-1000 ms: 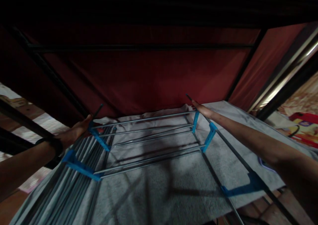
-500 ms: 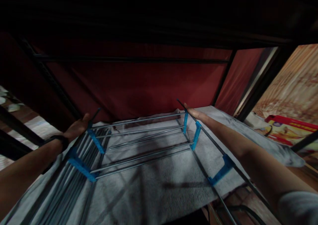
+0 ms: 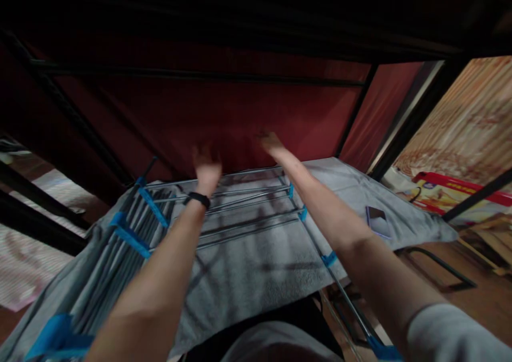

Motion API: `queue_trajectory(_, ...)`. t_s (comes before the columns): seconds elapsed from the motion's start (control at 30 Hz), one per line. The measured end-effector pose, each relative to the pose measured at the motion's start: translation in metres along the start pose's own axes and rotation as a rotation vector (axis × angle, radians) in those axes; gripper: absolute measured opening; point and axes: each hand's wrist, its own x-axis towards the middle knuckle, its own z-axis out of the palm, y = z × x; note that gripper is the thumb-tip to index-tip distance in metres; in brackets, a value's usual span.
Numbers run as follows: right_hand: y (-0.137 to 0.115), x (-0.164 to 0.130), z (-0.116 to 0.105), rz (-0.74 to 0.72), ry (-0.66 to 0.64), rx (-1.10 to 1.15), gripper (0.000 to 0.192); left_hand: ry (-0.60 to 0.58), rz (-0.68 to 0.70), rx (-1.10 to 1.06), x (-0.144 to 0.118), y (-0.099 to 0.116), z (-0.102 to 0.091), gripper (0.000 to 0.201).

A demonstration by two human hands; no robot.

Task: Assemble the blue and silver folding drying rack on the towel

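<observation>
A metal rod rack with blue plastic connectors [image 3: 152, 206] lies flat on a grey cloth [image 3: 256, 255]. Both my arms stretch forward over it. My left hand [image 3: 206, 162], with a dark band on its wrist, is raised near the rack's far bar and holds nothing. My right hand [image 3: 270, 141] reaches toward the dark red fabric wall [image 3: 240, 117] at the back; it is blurred and looks empty. Neither hand touches the rack's side rods.
A bundle of grey rods [image 3: 108, 260] lies along the left of the cloth. A phone [image 3: 378, 220] rests on the cloth at right. A dark metal frame [image 3: 80, 122] surrounds the red fabric. A red and yellow box [image 3: 452, 194] sits on the floor at right.
Both hands let go of the rack's two side rods and moved inward and up toward the red fabric. The view tilted down, showing my lap and more floor.
</observation>
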Motion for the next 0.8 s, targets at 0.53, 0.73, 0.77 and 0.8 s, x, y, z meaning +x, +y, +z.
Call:
queue_trajectory(0.53,0.108,-0.398,0.161,0.178,0.220,0.086,0.039,-0.032,-0.183,0.011,-0.345,-0.068,0.047,0.031)
queue_trajectory(0.73,0.145,-0.419,0.138,0.238,0.315,-0.050,0.044,-0.221,-0.023,0.327,-0.333,-0.089,0.046,0.038)
queue_trajectory(0.77,0.149,-0.414,0.131,0.264,0.354,-0.091,0.045,-0.266,0.005,0.390,-0.328,-0.089,0.048,0.041)
queue_trajectory(0.8,0.153,-0.408,0.124,0.300,0.397,-0.144,0.047,-0.309,0.026,0.450,-0.323,-0.089,0.050,0.042)
